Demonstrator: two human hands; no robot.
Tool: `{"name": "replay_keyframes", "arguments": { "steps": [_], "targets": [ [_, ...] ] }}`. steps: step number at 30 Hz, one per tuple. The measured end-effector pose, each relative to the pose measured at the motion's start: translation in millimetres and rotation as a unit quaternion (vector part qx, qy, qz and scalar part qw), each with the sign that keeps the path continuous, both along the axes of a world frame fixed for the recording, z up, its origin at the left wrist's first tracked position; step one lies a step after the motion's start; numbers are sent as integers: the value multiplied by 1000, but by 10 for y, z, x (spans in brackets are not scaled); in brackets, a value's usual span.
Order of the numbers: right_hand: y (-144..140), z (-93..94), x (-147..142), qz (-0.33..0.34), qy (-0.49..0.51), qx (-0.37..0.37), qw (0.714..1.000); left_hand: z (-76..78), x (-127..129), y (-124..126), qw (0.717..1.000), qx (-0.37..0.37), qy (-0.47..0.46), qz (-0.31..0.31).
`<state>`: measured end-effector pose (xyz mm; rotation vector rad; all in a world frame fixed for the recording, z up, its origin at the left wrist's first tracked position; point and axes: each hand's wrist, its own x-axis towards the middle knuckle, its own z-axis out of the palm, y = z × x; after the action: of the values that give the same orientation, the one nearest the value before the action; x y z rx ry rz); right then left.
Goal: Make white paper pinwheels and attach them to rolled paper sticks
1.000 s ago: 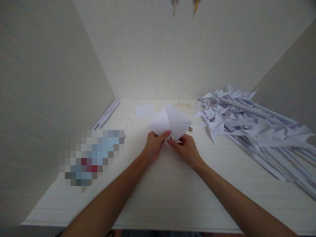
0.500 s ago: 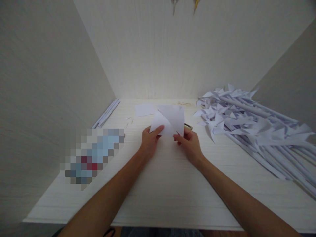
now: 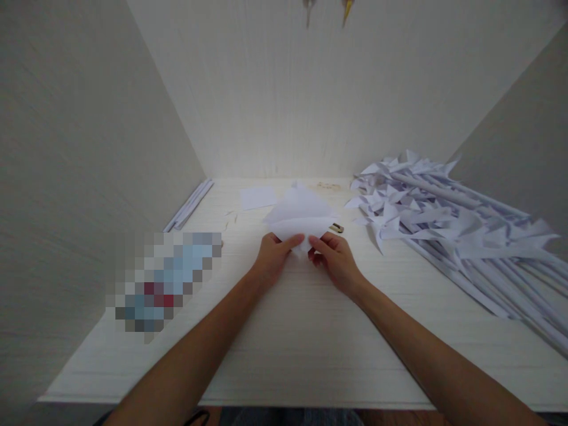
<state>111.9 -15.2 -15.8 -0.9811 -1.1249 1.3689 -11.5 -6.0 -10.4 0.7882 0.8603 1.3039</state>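
Note:
Between both hands is a white sheet of paper (image 3: pixel 299 216), turned with one corner pointing away from me and a fold line across it. My left hand (image 3: pixel 274 255) pinches its near left edge, thumb on top. On the near right edge, my right hand (image 3: pixel 333 255) grips the same paper between thumb and curled fingers. The thumbs almost meet at the near corner. Just beyond the right hand lies a small dark and gold cutter-like tool (image 3: pixel 336 228). Flat on the table behind the paper is another white sheet (image 3: pixel 258 197).
A heap of white paper pinwheels (image 3: pixel 399 204) on rolled paper sticks (image 3: pixel 501 278) covers the table's right side. Rolled paper sticks (image 3: pixel 189 205) lie along the left wall. A blurred-out object (image 3: pixel 171 281) sits at left. Small scraps (image 3: pixel 231 220) lie near the flat sheet.
The paper has been turned so a corner points away from me. Both hands have come closer together at its near corner, and the small tool shows more fully.

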Motion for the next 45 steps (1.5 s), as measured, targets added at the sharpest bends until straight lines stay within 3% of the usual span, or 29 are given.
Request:
{"name": "replay_keyframes", "arguments": {
  "steps": [16,20,27,35,41,45],
  "targets": [
    [-20,-13,-14,61,-73,5,995,-26,-11,15,1000,21,15,-9],
    [-20,-2,-19,49,-93,20,994,-30,-4,20,1000,7,1,27],
    [-63,13,-10,34,-112,64,991,-11,10,9,1000,3,-8,22],
    [-46,9,-67,-7,-82,18,996,-29,13,11,1000,18,25,-2],
    [-22,-54,-14,8,-119,38,992,23,-76,96,995,9,-22,95],
    [-14,-51,20,-50,-109,49,992,-3,-148,137,995,11,16,94]
  ]
}}
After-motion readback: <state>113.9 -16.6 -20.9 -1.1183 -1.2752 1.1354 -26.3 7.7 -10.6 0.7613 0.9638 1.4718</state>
